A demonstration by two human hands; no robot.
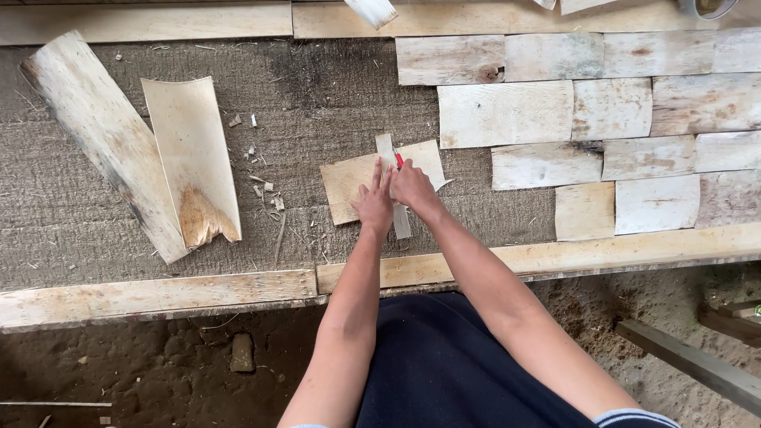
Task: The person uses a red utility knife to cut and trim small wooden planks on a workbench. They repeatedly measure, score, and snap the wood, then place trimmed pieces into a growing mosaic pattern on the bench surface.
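Observation:
A pale bark-like sheet point(349, 186) lies flat on the rough grey mat point(317, 95). Across it rests a narrow straight wooden strip point(386, 147). My left hand point(375, 202) presses flat on the strip and sheet, fingers spread. My right hand point(412, 189) is closed around a small red-handled cutter point(399, 160), its tip beside the strip's edge on the sheet.
Two large curved sheets point(107, 143) point(194, 158) lie at the left. Several trimmed rectangular pieces point(587, 119) are laid in rows at the right. Wooden boards point(158, 293) frame the mat. Small offcuts point(265, 186) are scattered mid-mat. Below is a dirt floor.

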